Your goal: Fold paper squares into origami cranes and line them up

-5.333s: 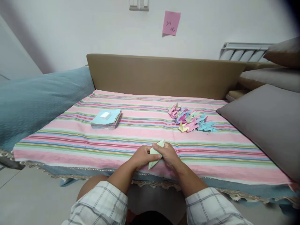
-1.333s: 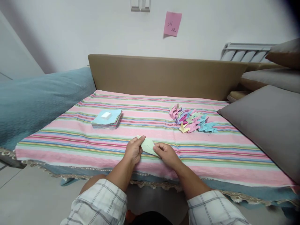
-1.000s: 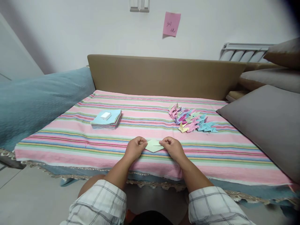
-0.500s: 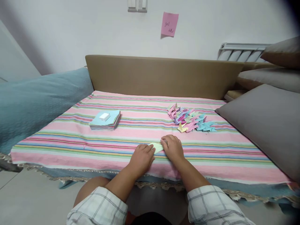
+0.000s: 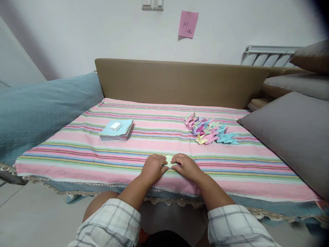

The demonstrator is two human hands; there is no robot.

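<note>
Between my two hands lies a small folded piece of pale green paper [image 5: 169, 160], on the striped cloth close to its front edge. My left hand [image 5: 153, 168] grips its left end, thumb below and fingers above. The right end is held the same way by my right hand [image 5: 187, 167]. Only the middle of the paper shows; its ends are hidden under my fingers. Beyond my right hand sits a cluster of folded paper cranes [image 5: 208, 130] in pink, purple, blue, green and yellow.
Farther left is a stack of coloured paper squares [image 5: 115, 131] with a small white block [image 5: 116, 126] on top. The striped cloth [image 5: 154, 116] covers the seat. A grey cushion [image 5: 288, 130] borders the right, a blue armrest [image 5: 51, 103] the left, a brown backrest [image 5: 174, 82] the rear.
My right hand has come down and turned, its thumb now at the paper's lower edge. My left thumb has shifted too, and less of the green paper shows.
</note>
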